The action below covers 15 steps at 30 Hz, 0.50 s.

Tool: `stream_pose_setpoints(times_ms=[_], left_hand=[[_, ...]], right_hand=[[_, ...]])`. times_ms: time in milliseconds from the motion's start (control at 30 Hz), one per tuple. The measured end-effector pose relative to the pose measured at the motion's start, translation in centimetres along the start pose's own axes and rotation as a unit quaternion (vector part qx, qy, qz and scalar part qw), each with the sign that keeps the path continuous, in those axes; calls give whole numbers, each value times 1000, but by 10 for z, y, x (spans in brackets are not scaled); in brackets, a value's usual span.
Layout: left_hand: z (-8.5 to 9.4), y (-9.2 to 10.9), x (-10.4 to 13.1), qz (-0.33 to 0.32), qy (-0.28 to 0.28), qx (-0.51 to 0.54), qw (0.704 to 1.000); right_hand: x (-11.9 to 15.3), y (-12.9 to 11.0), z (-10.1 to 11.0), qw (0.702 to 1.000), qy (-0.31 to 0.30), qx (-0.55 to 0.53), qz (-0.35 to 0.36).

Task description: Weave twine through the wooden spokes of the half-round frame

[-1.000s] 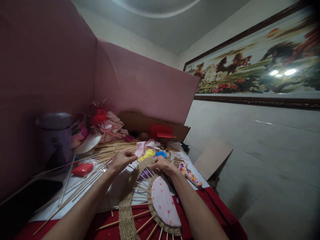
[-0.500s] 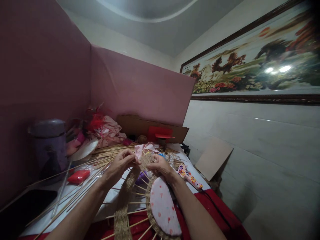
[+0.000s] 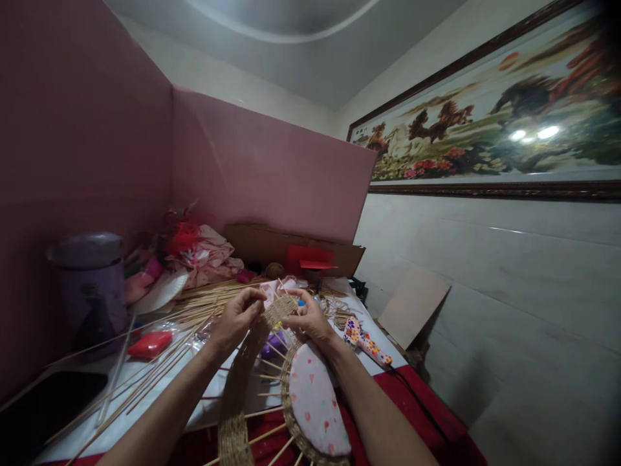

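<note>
A woven fan-shaped piece (image 3: 233,427) of twisted cord and thin sticks stands in front of me. Its half-round centre is a white cloth panel (image 3: 317,401) with red dots, edged in cord, and sticks run out from it to a curved woven band. My left hand (image 3: 241,317) pinches the band's far end from the left. From the right, my right hand (image 3: 309,321) grips the same end, thumb on the near face. Some of the fingers are hidden behind the weave.
Loose thin sticks (image 3: 160,362) lie at the left, near a red packet (image 3: 150,345) and a dark flat object (image 3: 58,395). A purple canister (image 3: 92,291) stands behind. At the right lies a flower-patterned glue gun (image 3: 366,343) with its cord. Cardboard (image 3: 233,236) leans at the back.
Both hands keep hold of the band's end. The left fingers have shifted slightly, and the right fingers have spread a little along the weave. The view has moved slightly.
</note>
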<state>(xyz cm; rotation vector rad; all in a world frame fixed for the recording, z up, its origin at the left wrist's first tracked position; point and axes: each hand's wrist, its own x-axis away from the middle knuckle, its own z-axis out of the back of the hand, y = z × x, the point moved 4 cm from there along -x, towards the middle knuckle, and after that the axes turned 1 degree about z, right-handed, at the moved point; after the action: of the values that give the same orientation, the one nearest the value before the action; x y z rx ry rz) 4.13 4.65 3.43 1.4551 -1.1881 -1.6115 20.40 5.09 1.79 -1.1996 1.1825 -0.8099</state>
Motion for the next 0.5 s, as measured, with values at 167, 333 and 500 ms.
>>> stream_pose_setpoints(times_ms=[167,333,500], left_hand=[[2,-3,0,-21,6,-28,999],[1,-1,1,-15,16,-16,1000],[1,-1,2,-20,15,-12,1000]], right_hand=[[-1,3,1,1000,-2,-22,11],[-4,6,2,999,-16,-25,24],[-4,9,3,999,-6,-49,15]])
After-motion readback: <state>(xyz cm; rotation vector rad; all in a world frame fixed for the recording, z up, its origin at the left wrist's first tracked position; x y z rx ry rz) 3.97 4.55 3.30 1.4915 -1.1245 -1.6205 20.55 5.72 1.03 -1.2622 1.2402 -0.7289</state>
